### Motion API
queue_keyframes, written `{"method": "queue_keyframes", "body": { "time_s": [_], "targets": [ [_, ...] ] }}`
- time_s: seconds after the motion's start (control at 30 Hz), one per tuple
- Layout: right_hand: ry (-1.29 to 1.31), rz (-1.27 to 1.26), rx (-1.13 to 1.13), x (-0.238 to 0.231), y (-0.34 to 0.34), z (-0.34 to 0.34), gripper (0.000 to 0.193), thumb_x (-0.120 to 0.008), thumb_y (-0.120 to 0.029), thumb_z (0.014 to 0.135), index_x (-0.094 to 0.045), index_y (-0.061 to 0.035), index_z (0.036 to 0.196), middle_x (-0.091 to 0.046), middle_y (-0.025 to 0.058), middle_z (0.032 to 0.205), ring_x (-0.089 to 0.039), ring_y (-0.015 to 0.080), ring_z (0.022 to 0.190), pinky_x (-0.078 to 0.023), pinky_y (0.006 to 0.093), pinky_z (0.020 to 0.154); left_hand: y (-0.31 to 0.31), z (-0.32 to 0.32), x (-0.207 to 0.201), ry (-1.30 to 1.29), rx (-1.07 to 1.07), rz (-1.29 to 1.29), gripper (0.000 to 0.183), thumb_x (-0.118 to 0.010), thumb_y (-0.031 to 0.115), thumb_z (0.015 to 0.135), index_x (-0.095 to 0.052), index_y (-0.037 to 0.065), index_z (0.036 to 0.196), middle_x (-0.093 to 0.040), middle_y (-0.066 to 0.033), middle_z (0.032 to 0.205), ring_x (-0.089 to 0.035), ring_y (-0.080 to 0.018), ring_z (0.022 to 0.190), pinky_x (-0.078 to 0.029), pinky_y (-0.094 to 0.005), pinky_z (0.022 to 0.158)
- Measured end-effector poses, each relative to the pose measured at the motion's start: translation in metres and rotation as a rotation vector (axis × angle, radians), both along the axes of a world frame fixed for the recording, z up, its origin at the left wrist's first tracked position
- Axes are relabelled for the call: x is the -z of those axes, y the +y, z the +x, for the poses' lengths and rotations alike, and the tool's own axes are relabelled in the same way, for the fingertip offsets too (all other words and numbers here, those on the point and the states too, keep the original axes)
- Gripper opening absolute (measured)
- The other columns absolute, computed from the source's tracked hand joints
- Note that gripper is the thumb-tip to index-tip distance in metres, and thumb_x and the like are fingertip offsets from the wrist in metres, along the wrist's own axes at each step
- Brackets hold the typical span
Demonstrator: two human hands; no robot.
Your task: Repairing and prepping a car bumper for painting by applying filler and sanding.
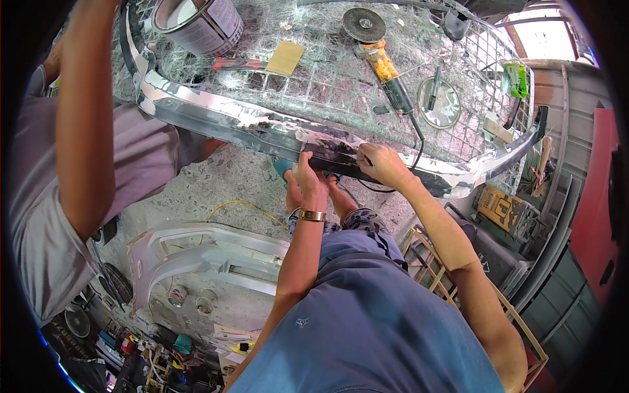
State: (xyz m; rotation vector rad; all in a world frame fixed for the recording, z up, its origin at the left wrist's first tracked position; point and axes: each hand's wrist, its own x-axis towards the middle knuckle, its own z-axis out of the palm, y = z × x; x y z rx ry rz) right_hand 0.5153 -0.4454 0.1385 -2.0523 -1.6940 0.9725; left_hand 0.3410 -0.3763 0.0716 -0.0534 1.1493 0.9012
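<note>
A long curved car bumper lip [219, 128], patched in black and white, lies along the near edge of a wire-grid table [314, 85]. My left hand [309, 177] grips its near edge, thumb on top and the fingers mostly hidden below. To the right, my right hand [381, 165] rests against the same strip with its fingers curled in. Whatever it may pinch cannot be made out. Between the hands the strip shows a dark, rough patch with torn-looking white material beside it.
On the table are an angle grinder [383, 69] with its cord, a metal can [200, 26], a red-handled cutter [239, 63], a tan pad [285, 58] and a round clear disc [439, 103]. Another person [85, 144] stands at left. A bumper [203, 252] lies on the floor behind.
</note>
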Motion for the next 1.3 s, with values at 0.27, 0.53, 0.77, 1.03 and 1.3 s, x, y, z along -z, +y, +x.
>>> {"method": "queue_keyframes", "body": {
  "time_s": [0.27,0.53,0.77,1.03,1.3],
  "targets": [
    [0.013,-0.013,-0.019,-0.003,0.002,0.000,0.012,-0.060,-0.014,0.080,-0.056,-0.0042,0.087,-0.064,0.0149,0.081,-0.063,0.0371,0.082,-0.049,0.0465,0.071,0.000,-0.001,-0.002,0.030,0.025,0.020,0.025,-0.066,0.019,0.080,-0.051,0.004,0.094,-0.057,-0.0025,0.082,-0.058,-0.0175,0.066,-0.049,-0.0314,0.054],
    [-0.025,-0.018,-0.021,-0.004,0.002,-0.002,0.012,-0.061,-0.013,0.080,-0.056,-0.0044,0.087,-0.064,0.0159,0.082,-0.063,0.0383,0.080,-0.049,0.0477,0.070,-0.004,-0.003,0.006,-0.034,0.062,0.032,0.032,-0.070,0.022,0.080,-0.056,0.003,0.103,-0.060,-0.0035,0.092,-0.060,-0.0165,0.077,-0.051,-0.0301,0.062],
    [-0.003,0.031,-0.024,0.000,-0.002,0.001,0.013,-0.062,-0.013,0.080,-0.057,-0.0035,0.086,-0.061,0.0143,0.080,-0.062,0.0367,0.078,-0.050,0.0445,0.069,-0.024,-0.002,-0.008,-0.032,0.307,-0.016,0.042,-0.074,0.015,0.080,-0.056,0.004,0.116,-0.064,-0.0072,0.103,-0.065,-0.0180,0.090,-0.056,-0.0293,0.072],
    [0.009,0.031,-0.037,-0.002,-0.003,0.001,0.016,-0.063,-0.014,0.082,-0.055,-0.0031,0.090,-0.061,0.0149,0.083,-0.061,0.0362,0.081,-0.049,0.0442,0.070,-0.041,0.000,0.013,-0.131,0.317,0.096,0.026,-0.072,0.009,0.082,-0.062,0.004,0.106,-0.067,-0.0056,0.098,-0.067,-0.0171,0.085,-0.056,-0.0279,0.069],
    [0.108,0.055,-0.021,-0.008,-0.009,0.003,0.021,-0.065,-0.016,0.080,-0.053,-0.0034,0.093,-0.061,0.0169,0.088,-0.061,0.0391,0.086,-0.048,0.0473,0.073,-0.044,0.004,0.013,-0.141,0.304,0.124,0.028,-0.072,0.006,0.083,-0.061,0.001,0.108,-0.067,-0.0091,0.099,-0.068,-0.0196,0.085,-0.057,-0.0287,0.072]
  ]
}}
